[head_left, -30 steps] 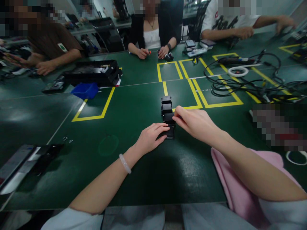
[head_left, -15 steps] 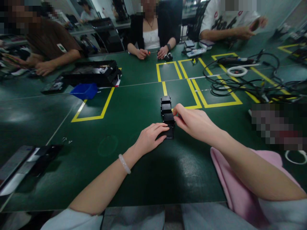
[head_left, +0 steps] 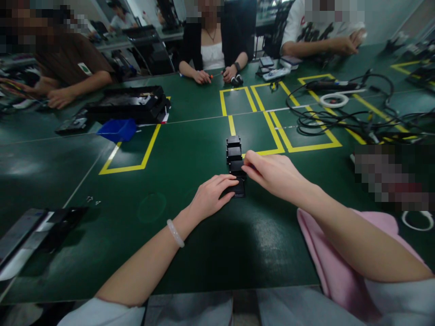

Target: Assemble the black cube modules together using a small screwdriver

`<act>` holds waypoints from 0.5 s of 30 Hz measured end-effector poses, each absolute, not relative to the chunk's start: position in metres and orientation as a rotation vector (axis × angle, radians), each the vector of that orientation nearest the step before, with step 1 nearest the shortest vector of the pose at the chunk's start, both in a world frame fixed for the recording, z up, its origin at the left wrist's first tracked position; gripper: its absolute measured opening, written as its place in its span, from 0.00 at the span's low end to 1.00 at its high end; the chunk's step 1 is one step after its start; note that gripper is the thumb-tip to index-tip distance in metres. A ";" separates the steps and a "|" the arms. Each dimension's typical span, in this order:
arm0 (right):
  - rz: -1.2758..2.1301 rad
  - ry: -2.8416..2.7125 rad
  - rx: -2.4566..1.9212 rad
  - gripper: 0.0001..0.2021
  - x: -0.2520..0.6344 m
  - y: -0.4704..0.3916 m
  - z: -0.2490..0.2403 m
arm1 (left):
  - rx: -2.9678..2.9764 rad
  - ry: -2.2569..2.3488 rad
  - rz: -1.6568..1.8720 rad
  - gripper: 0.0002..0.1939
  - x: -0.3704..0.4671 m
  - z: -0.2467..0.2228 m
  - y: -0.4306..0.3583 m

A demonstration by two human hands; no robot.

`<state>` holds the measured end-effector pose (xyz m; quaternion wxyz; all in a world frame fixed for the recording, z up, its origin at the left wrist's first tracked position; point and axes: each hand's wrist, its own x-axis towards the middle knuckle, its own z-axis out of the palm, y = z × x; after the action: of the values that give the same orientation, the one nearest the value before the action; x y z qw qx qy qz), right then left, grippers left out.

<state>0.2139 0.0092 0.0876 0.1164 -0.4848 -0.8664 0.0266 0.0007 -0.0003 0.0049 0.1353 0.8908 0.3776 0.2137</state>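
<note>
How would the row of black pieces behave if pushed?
The row of black pieces might bend or shift unevenly, since it looks divided into sections. It probably won't roll, as those sections look flat-topped. The left hand at its near end would likely steady it.

counter [head_left: 220, 253] open along middle of near edge, free lane left of black blocks [head_left: 234, 153], blue bin [head_left: 117, 130] barring far left, black cables [head_left: 307, 132] tangled toward right edge, pink cloth [head_left: 333, 258] across near edge's right
</note>
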 end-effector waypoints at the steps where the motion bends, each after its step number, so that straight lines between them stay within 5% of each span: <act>1: 0.071 -2.539 -1.431 0.10 0.214 0.009 0.088 | 2.579 1.091 0.623 0.15 0.001 0.005 0.000; 15: 0.137 -2.531 -1.396 0.09 0.215 0.009 0.088 | 2.572 1.106 0.598 0.15 0.001 0.006 -0.001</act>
<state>0.2150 0.0095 0.0877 0.1238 -0.4788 -0.8679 0.0471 0.0009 -0.0008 0.0057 0.1392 0.8897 0.3825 0.2069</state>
